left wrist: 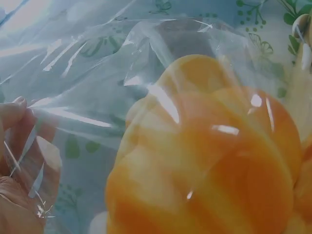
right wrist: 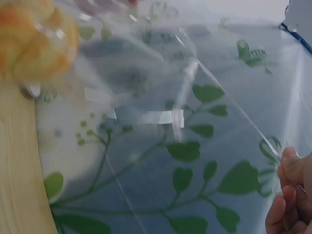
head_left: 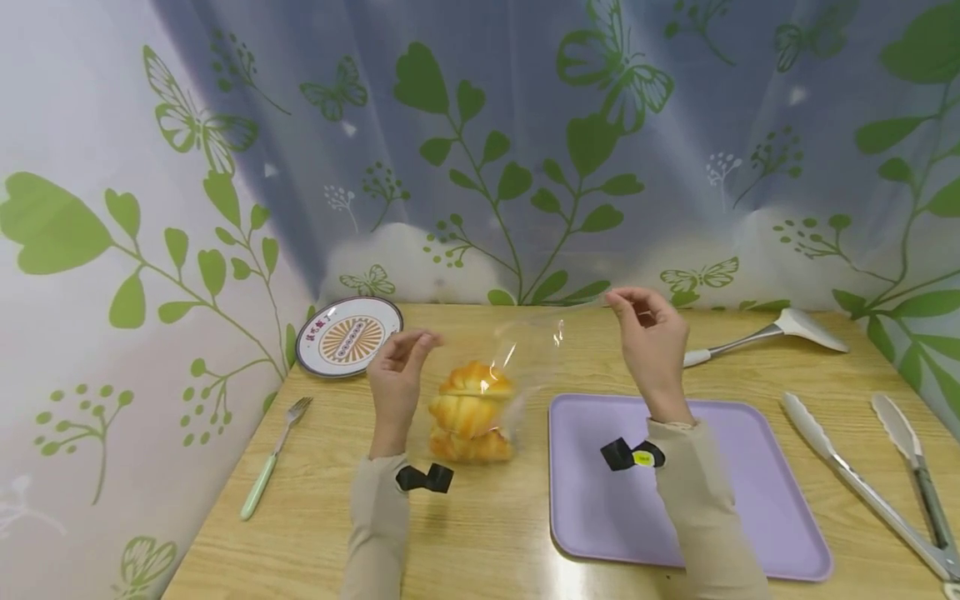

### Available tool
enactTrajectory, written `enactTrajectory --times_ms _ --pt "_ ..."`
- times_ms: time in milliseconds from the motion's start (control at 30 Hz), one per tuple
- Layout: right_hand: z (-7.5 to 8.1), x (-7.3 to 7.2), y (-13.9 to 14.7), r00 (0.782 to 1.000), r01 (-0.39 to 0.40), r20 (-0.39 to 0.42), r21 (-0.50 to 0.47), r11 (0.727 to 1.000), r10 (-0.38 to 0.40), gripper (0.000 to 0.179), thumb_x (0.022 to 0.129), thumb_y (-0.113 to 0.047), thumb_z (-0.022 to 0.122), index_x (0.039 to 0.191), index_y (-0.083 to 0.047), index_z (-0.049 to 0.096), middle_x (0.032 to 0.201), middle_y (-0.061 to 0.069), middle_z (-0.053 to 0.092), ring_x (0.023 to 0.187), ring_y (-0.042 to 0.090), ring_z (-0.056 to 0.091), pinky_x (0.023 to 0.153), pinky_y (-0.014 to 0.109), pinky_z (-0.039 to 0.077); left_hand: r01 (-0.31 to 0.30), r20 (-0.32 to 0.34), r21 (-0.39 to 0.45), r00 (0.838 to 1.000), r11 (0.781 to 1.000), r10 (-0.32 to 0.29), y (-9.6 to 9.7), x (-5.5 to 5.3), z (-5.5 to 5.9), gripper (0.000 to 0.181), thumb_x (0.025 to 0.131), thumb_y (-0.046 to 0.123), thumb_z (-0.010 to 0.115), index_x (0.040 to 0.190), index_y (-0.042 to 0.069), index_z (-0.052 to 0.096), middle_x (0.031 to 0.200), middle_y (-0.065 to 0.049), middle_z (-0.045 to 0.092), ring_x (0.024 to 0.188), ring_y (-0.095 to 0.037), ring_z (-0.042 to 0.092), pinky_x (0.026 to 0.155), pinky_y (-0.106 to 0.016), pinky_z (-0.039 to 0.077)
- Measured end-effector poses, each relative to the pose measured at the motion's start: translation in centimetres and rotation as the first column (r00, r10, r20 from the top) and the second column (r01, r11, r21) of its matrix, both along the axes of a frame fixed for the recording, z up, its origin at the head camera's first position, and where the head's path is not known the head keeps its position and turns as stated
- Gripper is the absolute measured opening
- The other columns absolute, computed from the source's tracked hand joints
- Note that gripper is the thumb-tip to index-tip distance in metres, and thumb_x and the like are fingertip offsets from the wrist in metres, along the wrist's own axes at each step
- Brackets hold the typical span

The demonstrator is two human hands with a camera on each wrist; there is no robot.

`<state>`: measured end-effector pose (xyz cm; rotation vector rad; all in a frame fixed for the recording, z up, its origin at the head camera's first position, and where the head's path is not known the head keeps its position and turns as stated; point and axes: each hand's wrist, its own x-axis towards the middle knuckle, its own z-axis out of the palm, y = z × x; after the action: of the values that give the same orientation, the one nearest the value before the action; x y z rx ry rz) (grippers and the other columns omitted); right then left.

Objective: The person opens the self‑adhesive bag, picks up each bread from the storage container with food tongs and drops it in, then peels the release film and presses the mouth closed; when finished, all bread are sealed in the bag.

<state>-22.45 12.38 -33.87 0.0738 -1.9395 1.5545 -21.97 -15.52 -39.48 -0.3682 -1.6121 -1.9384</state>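
A clear plastic bag (head_left: 543, 346) is stretched between my two hands, with golden, croissant-like bread rolls (head_left: 472, 412) stacked inside it. My left hand (head_left: 396, 379) pinches one side of the bag's edge between thumb and fingertips; in the left wrist view its fingers (left wrist: 14, 117) show through the film. On the other side, my right hand (head_left: 652, 346) pinches the edge higher up, and in the right wrist view the film runs taut from the thumb (right wrist: 295, 165). The bread hangs low near the left hand. Whether the bag's bottom touches the table cannot be told.
Under the right forearm lies a purple tray (head_left: 600, 508). A patterned plate (head_left: 348, 337) stands at the back left, near a green-handled fork (head_left: 273, 458). To the right are metal tongs (head_left: 862, 492) and a white-handled spatula (head_left: 757, 337). A printed curtain (head_left: 480, 275) hangs behind the wooden table.
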Motion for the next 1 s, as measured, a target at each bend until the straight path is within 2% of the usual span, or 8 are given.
enactTrajectory --times_ms 100,233,333,533,733,833,933,1000 --pt "-0.2 -0.2 2.1 0.998 0.056 -0.006 -0.033 0.998 -0.056 0.021 0.092 -0.015 0.069 0.097 0.005 0.069 0.078 -0.027 0.058 0.066 -0.001 0.050 0.058 0.013 0.040 -0.015 -0.018 0.081 1.000 0.997 0.017 -0.4 -0.3 -0.1 0.008 0.091 0.009 0.069 0.092 0.017 0.069 0.085 0.011 0.074 0.079 -0.003 0.070 0.081 -0.019 0.056" --pt "-0.5 -0.2 4.3 0.991 0.131 -0.008 -0.072 0.989 -0.132 0.005 0.092 -0.016 0.069 0.088 -0.013 0.070 0.078 -0.023 0.059 0.064 -0.002 0.050 0.057 0.012 0.040 -0.024 -0.048 0.179 0.998 0.984 0.033 -1.1 -0.6 -0.5 0.009 0.091 0.006 0.068 0.091 0.014 0.070 0.083 0.008 0.074 0.076 -0.004 0.070 0.079 -0.019 0.057" --pt "-0.9 -0.3 5.5 0.986 0.160 -0.021 -0.120 0.980 -0.163 0.011 0.092 -0.016 0.069 0.085 -0.023 0.065 0.076 -0.023 0.060 0.063 -0.004 0.054 0.061 0.010 0.045 -0.038 -0.062 0.219 0.997 0.975 0.053 -1.4 -0.8 -0.6 0.005 0.090 0.009 0.070 0.090 0.014 0.069 0.082 0.008 0.073 0.075 -0.004 0.069 0.078 -0.019 0.057" --pt "-1.2 -0.1 6.6 0.985 0.121 -0.089 -0.279 0.953 -0.151 0.008 0.091 -0.012 0.068 0.090 -0.004 0.068 0.071 -0.014 0.067 0.065 -0.001 0.065 0.068 0.013 0.055 -0.041 -0.067 0.269 0.996 0.962 0.061 -1.5 -1.0 -0.7 0.007 0.085 0.014 0.075 0.088 0.013 0.069 0.081 0.006 0.073 0.073 -0.006 0.069 0.077 -0.020 0.057" --pt "-0.8 0.3 7.0 0.978 0.086 -0.134 -0.453 0.887 -0.163 0.006 0.089 -0.009 0.068 0.086 -0.006 0.066 0.077 0.001 0.066 0.064 0.005 0.069 0.070 0.018 0.058 -0.037 -0.043 0.327 0.998 0.944 0.054 -1.7 -1.0 -0.8 0.004 0.087 0.009 0.072 0.089 0.010 0.068 0.083 0.003 0.074 0.075 -0.008 0.070 0.079 -0.022 0.058" --pt "-0.6 1.1 6.6 0.987 0.030 -0.129 -0.448 0.893 -0.098 0.006 0.089 -0.008 0.069 0.086 -0.003 0.066 0.076 0.002 0.067 0.065 0.006 0.069 0.070 0.019 0.058 -0.044 -0.040 0.350 0.997 0.936 0.062 -1.9 -0.9 -0.9 0.006 0.089 0.005 0.068 0.089 0.010 0.068 0.083 0.003 0.075 0.075 -0.008 0.070 0.079 -0.022 0.058" --pt "-0.2 2.5 5.5 0.996 -0.082 -0.063 -0.366 0.927 0.063 0.004 0.089 -0.005 0.068 0.088 -0.001 0.067 0.074 -0.002 0.070 0.065 0.005 0.070 0.068 0.018 0.058 -0.036 -0.050 0.348 0.997 0.937 0.056 -2.1 -0.9 -0.9 0.008 0.090 0.002 0.067 0.089 0.010 0.069 0.083 0.002 0.075 0.075 -0.008 0.070 0.078 -0.022 0.058" --pt "0.0 3.8 4.4 0.982 -0.177 0.014 -0.259 0.950 0.187 0.005 0.091 -0.003 0.066 0.090 0.001 0.066 0.073 -0.006 0.071 0.065 0.004 0.070 0.067 0.019 0.058 -0.033 -0.055 0.336 0.997 0.941 0.055 -2.1 -1.0 -0.8 0.008 0.090 0.003 0.068 0.090 0.011 0.069 0.083 0.002 0.075 0.075 -0.008 0.070 0.078 -0.021 0.058"
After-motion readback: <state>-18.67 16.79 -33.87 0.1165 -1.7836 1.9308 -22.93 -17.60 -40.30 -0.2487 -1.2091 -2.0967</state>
